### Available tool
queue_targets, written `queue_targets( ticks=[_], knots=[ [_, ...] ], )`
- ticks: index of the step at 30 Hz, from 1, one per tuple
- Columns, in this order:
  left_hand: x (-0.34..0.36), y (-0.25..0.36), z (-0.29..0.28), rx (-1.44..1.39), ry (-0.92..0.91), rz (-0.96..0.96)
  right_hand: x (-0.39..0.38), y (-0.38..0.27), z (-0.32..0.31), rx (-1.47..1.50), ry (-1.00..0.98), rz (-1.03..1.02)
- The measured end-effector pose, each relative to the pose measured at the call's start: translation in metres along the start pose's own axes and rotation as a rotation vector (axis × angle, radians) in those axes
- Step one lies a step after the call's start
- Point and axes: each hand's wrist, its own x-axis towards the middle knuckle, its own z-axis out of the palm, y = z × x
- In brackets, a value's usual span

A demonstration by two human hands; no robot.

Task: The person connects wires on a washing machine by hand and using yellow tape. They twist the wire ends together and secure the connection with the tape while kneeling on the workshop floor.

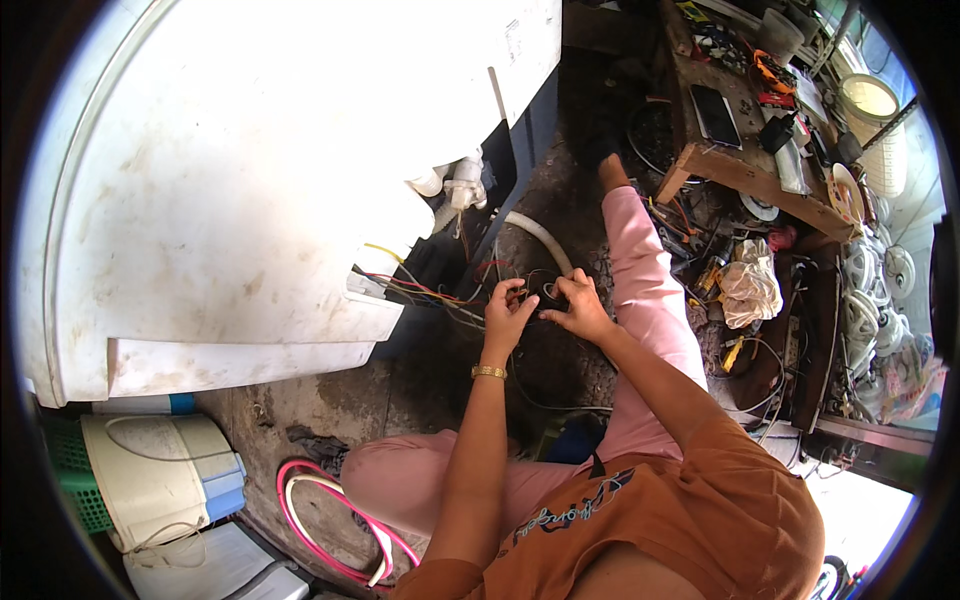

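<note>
My left hand (508, 318) and my right hand (580, 305) are close together, both with fingers pinched around thin wires. Coloured wires (428, 292), red, yellow and pale, run from the white appliance casing (220, 220) toward my left hand. A dark loop of thin wire shows between the two hands; the exact spot they grip is too small to make out. Behind my right hand a pale grey corrugated hose (540, 238) curves away. Under the casing sits a whitish valve-like plastic fitting (465, 185).
A wooden bench (740, 165) at the far right carries a phone (715, 115) and tools. Below it lie pliers, cables and a crumpled cloth bag (750, 283). White pulley wheels (870, 320) are piled at the right edge. Pink and white hoses (300, 490) coil at lower left beside a cream plastic tub (150, 470).
</note>
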Motion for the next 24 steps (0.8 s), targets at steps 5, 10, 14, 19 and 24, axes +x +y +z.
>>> queue_targets(
  ticks=[5,10,14,19,24],
  knots=[
    [0.004,0.000,-0.002,0.062,-0.043,0.035,-0.003,-0.001,0.005,0.097,0.067,0.015],
    [0.001,-0.002,0.001,0.186,-0.020,0.067,-0.003,-0.005,0.012,0.306,0.066,0.111],
    [-0.003,-0.003,0.001,0.289,-0.007,0.051,0.000,-0.002,0.019,0.046,-0.078,0.092],
    [-0.004,-0.004,0.006,0.206,0.017,0.081,0.004,0.005,0.039,-0.064,0.025,0.169],
    [-0.004,-0.008,0.014,0.178,0.060,0.110,0.006,0.013,0.041,0.215,0.159,0.402]
  ],
)
